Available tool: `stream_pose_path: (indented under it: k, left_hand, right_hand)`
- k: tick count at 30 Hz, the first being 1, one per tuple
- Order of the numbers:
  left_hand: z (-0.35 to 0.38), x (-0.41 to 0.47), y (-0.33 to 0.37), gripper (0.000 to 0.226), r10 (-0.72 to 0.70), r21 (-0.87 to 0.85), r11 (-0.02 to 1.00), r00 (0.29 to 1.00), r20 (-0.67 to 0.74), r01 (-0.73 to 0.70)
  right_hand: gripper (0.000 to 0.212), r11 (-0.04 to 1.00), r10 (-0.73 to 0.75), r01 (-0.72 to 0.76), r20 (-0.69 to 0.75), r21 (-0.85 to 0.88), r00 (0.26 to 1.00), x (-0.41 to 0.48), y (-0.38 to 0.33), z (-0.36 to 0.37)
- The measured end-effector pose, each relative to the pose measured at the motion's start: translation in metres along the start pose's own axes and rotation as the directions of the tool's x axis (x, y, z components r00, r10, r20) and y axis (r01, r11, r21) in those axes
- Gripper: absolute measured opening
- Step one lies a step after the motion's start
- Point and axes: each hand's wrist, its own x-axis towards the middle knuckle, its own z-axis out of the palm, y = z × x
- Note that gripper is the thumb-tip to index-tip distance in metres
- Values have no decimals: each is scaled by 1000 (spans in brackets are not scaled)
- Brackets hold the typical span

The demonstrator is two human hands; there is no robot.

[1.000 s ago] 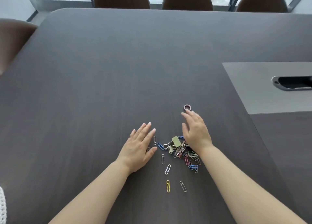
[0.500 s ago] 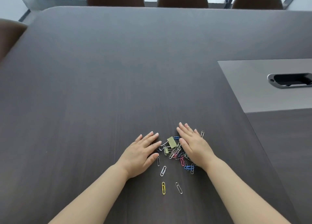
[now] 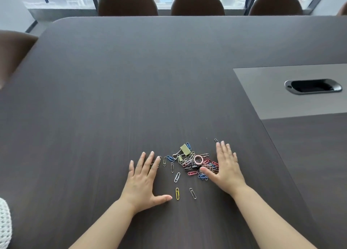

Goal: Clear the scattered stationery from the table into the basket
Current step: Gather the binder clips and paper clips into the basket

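Note:
A pile of coloured paper clips point(image 3: 193, 164) lies on the dark table point(image 3: 131, 89) between my hands. On it sit an olive binder clip point(image 3: 185, 148) and a small pink ring point(image 3: 198, 159). A yellow clip point(image 3: 177, 193) and a silver clip point(image 3: 192, 193) lie apart nearer to me. My left hand point(image 3: 143, 181) rests flat at the pile's left side, fingers spread, covering a few clips. My right hand point(image 3: 226, 167) lies flat on the right side, thumb touching the pile. A white woven basket point(image 3: 4, 222) shows at the bottom left edge.
A grey inset panel point(image 3: 272, 98) with a black cable slot point(image 3: 312, 86) sits at the right. Brown chair backs point(image 3: 197, 3) line the far edge, and another chair point(image 3: 13, 49) stands at the left. The table's rounded corner is far left.
My right hand dragged the pink ring back from farther out into the pile, then slid to the pile's right side. My left hand shifted slightly left and spread flat.

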Motion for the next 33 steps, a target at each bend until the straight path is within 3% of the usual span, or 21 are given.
stream_pose_path:
  k: [2, 5, 8, 11, 14, 18, 21, 25, 29, 33]
  left_hand:
    - [-3, 16, 6, 117, 40, -16, 999, 999, 3, -40]
    - [-12, 42, 12, 119, 100, -38, 994, 995, 1, -100]
    - [-17, 58, 8, 103, 152, -44, 987, 988, -2, -152]
    - [-6, 57, 1, 79, 152, -105, 981, 982, -112, -164]
    - [-2, 57, 1, 58, 194, -119, 968, 960, -204, -221]
    - [-8, 76, 9, 65, 397, -44, 912, 905, -156, -407]
    - [-7, 93, 11, 60, 456, -40, 884, 880, -133, -465]
    - [-2, 98, 7, 44, 396, -68, 901, 875, -278, -429]
    - [4, 86, 10, 40, 170, -56, 976, 895, -411, -211]
    - [1, 81, 11, 40, 217, -10, 970, 889, -403, -241]
  right_hand:
    - [128, 994, -89, 92, 50, -52, 995, 11, -5, 1]
    - [126, 961, -245, 260, 149, -91, 958, 20, -20, -1]
    - [125, 921, -341, 369, 200, -126, 919, 14, -23, 2]
    - [128, 894, -400, 418, 135, -159, 907, -7, -21, 15]
    - [119, 928, -340, 342, 42, -146, 940, -18, -26, 31]
    - [105, 971, -226, 220, -55, -98, 973, -4, -34, 35]
    - [97, 985, -131, 115, -131, -126, 983, 9, -35, 30]
    - [72, 982, -157, 128, -222, -138, 962, 17, -30, 32]
    - [51, 959, -277, 238, -332, -156, 901, 16, -26, 38]
    - [38, 946, -321, 270, -417, -178, 850, 15, -26, 41]
